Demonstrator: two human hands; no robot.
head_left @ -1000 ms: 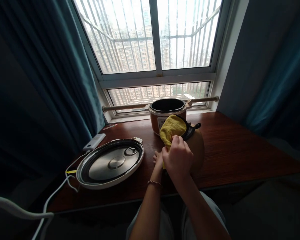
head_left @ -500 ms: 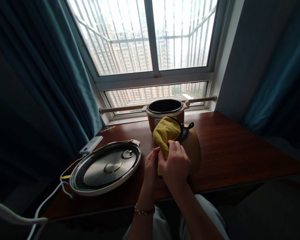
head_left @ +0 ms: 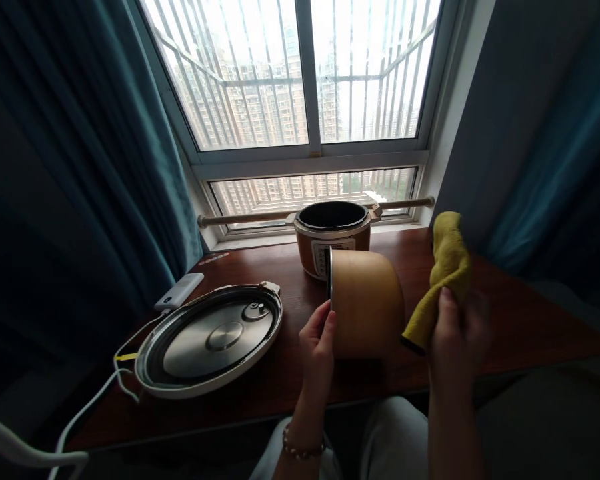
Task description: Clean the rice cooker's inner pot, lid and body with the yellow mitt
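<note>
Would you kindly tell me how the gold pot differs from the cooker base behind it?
The gold pot is tipped on its side, while the cooker base stands upright. The left hand holds the gold pot at its rim; no hand touches the cooker base. The gold pot's visible outside is plain, whereas the cooker base has a front panel. Both are rounded.

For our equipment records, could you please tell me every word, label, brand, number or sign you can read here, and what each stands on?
None can be read.
Front panel of the cooker: marks too small and blurred, partly hidden by the tilted pot.
White box: a dark mark, too small to make out.
</note>
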